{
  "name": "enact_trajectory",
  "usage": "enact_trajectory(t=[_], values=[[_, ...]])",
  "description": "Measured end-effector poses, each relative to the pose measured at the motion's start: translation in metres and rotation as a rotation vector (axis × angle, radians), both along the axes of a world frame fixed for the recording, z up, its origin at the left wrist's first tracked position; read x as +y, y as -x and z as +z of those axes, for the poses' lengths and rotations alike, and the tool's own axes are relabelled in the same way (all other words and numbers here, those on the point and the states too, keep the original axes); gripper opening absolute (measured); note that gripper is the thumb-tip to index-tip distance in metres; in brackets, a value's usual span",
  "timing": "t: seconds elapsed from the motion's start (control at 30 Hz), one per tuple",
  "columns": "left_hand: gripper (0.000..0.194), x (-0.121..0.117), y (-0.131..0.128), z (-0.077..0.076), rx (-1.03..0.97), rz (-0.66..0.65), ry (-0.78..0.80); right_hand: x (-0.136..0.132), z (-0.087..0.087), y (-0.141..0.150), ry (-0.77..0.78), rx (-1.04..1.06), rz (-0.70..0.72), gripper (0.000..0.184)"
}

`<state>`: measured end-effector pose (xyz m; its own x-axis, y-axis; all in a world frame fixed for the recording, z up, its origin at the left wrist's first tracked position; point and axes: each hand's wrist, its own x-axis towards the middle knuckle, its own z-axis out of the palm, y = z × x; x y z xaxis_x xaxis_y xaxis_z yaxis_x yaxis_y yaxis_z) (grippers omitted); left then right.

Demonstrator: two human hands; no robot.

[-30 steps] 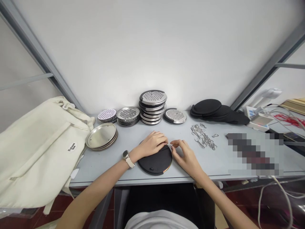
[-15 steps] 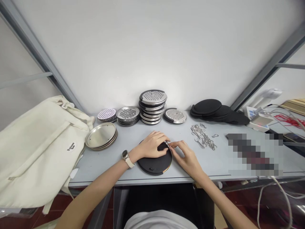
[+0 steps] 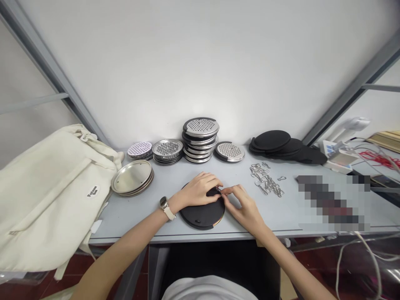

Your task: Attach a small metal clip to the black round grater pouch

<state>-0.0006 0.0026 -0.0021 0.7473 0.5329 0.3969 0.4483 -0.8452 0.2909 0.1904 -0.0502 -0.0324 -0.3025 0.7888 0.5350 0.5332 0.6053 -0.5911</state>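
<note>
A round black disc [image 3: 200,214] with a thin metallic edge showing at its lower right lies flat near the table's front edge. My left hand [image 3: 201,189] rests across its upper part, thumb and fingers closed at the upper right rim. From the right, my right hand [image 3: 242,204] meets it there, thumb and index finger pinched on a small metal clip [image 3: 220,191]. Fingers cover most of that clip; whether it is hooked through the disc I cannot tell. Loose metal clips [image 3: 265,181] lie in a pile to the right.
Behind my hands stand a tall stack of round graters [image 3: 201,139], a single grater [image 3: 230,151] and lower grater stacks [image 3: 168,151]. Plain metal discs [image 3: 131,177] sit at left beside a cream bag [image 3: 56,200]. Black discs [image 3: 271,141] are piled back right.
Both hands have drawn closer at the disc's upper right rim. My left thumb and fingers have shifted around the small metal clip; the disc stays nearly in place.
</note>
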Motion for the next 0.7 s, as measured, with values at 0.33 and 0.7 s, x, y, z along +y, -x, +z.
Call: enact_trajectory(t=[0.33,0.7], values=[[0.018,-0.0005,0.0004,0.0009,-0.007,-0.013,0.008,0.0011,-0.0026,0.0009,0.014,-0.004,-0.001,0.009],[0.017,-0.0006,0.0005,0.001,-0.012,-0.017,0.021,-0.0004,-0.0006,0.0006,-0.044,-0.013,-0.034,0.009]])
